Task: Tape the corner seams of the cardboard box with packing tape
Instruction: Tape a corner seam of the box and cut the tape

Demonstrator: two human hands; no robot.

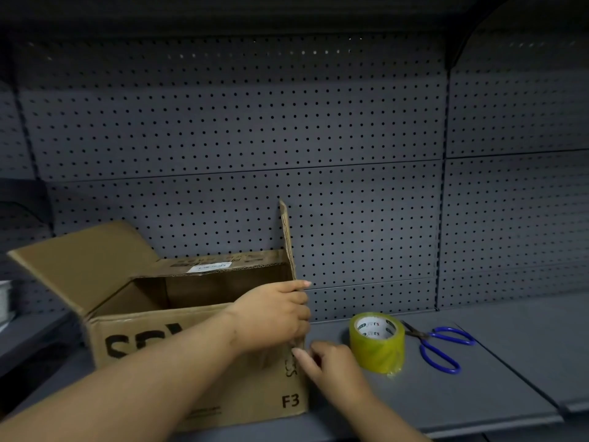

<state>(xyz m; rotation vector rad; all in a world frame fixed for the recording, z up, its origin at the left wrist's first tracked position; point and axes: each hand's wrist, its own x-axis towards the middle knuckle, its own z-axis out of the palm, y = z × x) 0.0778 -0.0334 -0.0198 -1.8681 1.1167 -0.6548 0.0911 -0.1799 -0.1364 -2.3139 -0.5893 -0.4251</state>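
Observation:
An open brown cardboard box (134, 342) with black lettering stands on the grey shelf, its flaps up. My left hand (274, 317) grips the box's top right front corner, fingers curled over the edge at the base of the upright right flap (287, 237). My right hand (331, 362) is lower down at the same corner seam, its fingertips against the cardboard; whether it pinches anything is unclear. A roll of yellowish clear packing tape (377, 342) stands just right of my right hand. Blue-handled scissors (439, 346) lie beyond the roll.
The grey metal shelf (478, 393) runs right of the box, with its front edge near the bottom right. A dark pegboard wall (255, 138) closes the back. A pale object (4, 301) sits at the far left edge.

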